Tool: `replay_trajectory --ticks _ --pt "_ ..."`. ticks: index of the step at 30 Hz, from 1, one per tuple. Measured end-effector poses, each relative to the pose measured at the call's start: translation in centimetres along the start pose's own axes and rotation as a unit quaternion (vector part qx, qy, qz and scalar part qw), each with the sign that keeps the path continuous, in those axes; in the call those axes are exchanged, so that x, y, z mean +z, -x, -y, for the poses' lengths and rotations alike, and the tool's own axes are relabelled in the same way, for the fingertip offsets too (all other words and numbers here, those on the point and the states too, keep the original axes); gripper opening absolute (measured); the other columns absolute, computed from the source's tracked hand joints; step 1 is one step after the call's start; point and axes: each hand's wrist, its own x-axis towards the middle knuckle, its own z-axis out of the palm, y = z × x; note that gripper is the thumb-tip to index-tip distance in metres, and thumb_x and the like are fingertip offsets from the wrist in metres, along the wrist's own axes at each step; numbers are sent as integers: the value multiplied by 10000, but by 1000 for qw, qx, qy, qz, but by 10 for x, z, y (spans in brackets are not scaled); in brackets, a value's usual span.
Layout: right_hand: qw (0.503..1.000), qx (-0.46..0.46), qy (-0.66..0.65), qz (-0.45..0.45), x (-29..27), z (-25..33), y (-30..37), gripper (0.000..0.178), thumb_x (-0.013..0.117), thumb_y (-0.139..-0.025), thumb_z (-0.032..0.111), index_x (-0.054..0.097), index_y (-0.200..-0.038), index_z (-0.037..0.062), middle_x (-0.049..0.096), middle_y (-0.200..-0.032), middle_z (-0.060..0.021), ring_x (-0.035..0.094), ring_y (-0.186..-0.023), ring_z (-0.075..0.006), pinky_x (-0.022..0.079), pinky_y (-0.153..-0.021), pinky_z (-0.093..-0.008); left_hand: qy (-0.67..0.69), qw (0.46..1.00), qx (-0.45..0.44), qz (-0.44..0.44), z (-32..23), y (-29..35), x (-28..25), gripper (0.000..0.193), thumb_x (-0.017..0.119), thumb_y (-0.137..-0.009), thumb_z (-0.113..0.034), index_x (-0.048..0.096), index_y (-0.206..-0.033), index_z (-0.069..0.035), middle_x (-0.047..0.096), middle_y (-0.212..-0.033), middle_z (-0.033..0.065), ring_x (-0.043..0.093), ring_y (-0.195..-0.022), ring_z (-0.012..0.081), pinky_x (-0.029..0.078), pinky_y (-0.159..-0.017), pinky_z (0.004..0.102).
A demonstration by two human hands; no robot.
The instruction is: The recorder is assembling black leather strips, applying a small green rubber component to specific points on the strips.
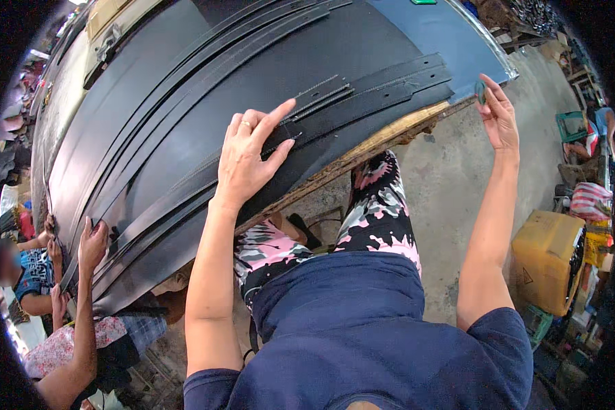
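Observation:
My left hand [247, 160] is over the black stitched strips [379, 87] at the near edge of the table. Its index finger and thumb are spread apart, the other fingers curl, and nothing shows between them. A light stitch line or loose thread lies by the fingertips. Out past the table's right corner, my right hand [500, 121] is raised, its fingers pinched around a small dark green rounded piece [480, 92]. What kind of thing it is cannot be made out. The strips have stitched edges and a few holes near their right ends.
More long black strips [205, 65] run across the dark-covered table [164, 102]. At the left, co-workers' hands [93, 244] are at the strips' far ends. A yellowish wrapped box [543, 260] and a green stool [571, 126] stand on the floor at right.

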Motion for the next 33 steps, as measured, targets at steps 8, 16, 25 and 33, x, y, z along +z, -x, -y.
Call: replay_trajectory --ticks 8,16,25,33 --pt "991 38 -33 126 165 -47 46 135 641 -935 131 663 -996 12 701 -912 -83 716 -805 -208 557 -733 -306 -11 1000 23 1 0 1 -1 379 737 -789 -122 626 -1150 -90 573 -961 89 530 -929 269 453 -846 375" --pt "978 -66 182 80 254 -89 68 120 626 -940 77 666 -878 -18 643 -954 -39 562 -828 -52 441 -736 -198 66 996 -18 -53 5 4 5 370 801 -713 -78 617 -1032 -38 618 -981 104 586 -935 277 484 -824 351" --pt "975 -85 199 47 272 -92 76 215 677 -885 119 615 -781 -59 615 -951 -118 568 -743 -108 472 -665 -249 70 996 -25 -58 5 6 5 360 809 -703 -71 617 -1005 -37 625 -976 102 594 -932 278 485 -817 352" --pt "969 -93 226 43 275 -90 76 215 682 -880 131 625 -775 -47 624 -956 -117 574 -711 -115 473 -644 -255 67 996 -17 -62 8 5 6 366 815 -696 -73 619 -1005 -39 627 -978 105 593 -940 282 483 -822 355"
